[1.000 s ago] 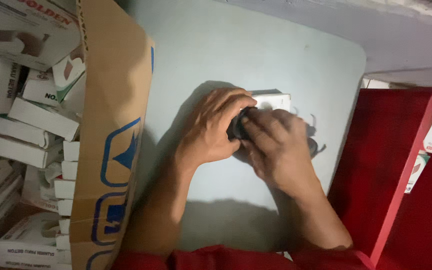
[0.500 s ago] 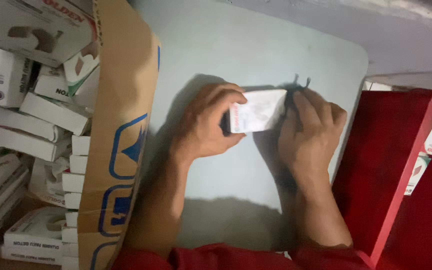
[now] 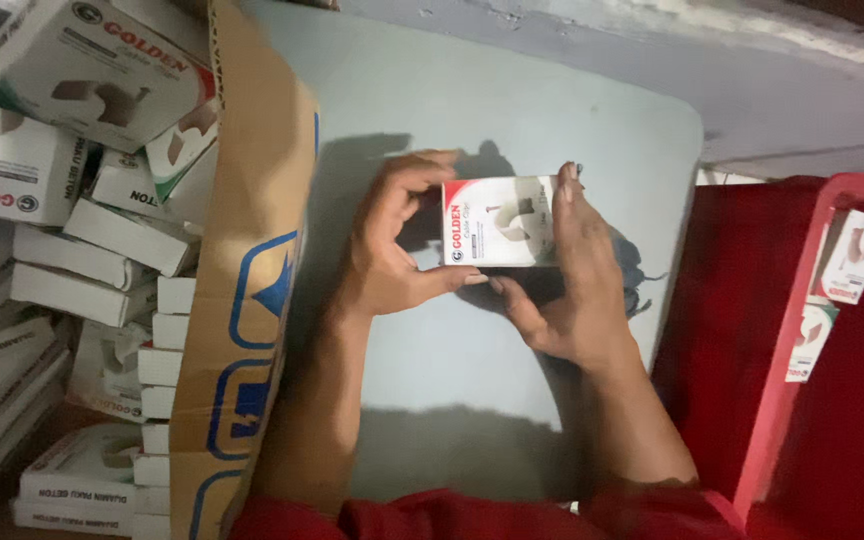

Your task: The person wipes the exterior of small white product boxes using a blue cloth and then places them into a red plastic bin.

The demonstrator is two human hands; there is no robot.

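Pinching a small white-and-red carton (image 3: 497, 222) between them, both hands hover over the middle of the pale tabletop (image 3: 512, 90). The left hand (image 3: 392, 250) has its grip closed on the carton's left end, thumb below; the right hand (image 3: 572, 280) clamps the right end. Bare surface lies ahead toward the rounded far edge. A cardboard box flap (image 3: 252, 250) crowds the left; a red crate (image 3: 802, 330) borders the right.
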